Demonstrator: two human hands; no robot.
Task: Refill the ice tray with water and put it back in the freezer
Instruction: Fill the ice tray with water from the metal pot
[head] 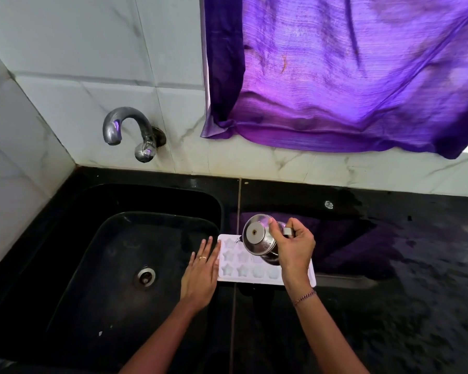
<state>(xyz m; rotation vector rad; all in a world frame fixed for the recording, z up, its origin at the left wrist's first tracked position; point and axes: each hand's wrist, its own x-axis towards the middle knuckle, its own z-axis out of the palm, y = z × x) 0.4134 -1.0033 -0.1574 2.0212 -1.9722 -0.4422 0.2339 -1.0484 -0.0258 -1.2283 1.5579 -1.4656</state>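
A white ice tray with star-shaped cells lies flat on the black counter, just right of the sink. My right hand grips a small steel jug by its handle and holds it tilted over the tray's back row; a thin trickle of water falls from it by the tray's top-left cells. My left hand rests flat with straight fingers against the tray's left edge. Part of the tray's right side is hidden behind my right hand and the jug.
A black sink with a steel drain is on the left. A curved steel tap juts from the tiled wall above it. A purple curtain hangs at the back right. The black counter looks wet.
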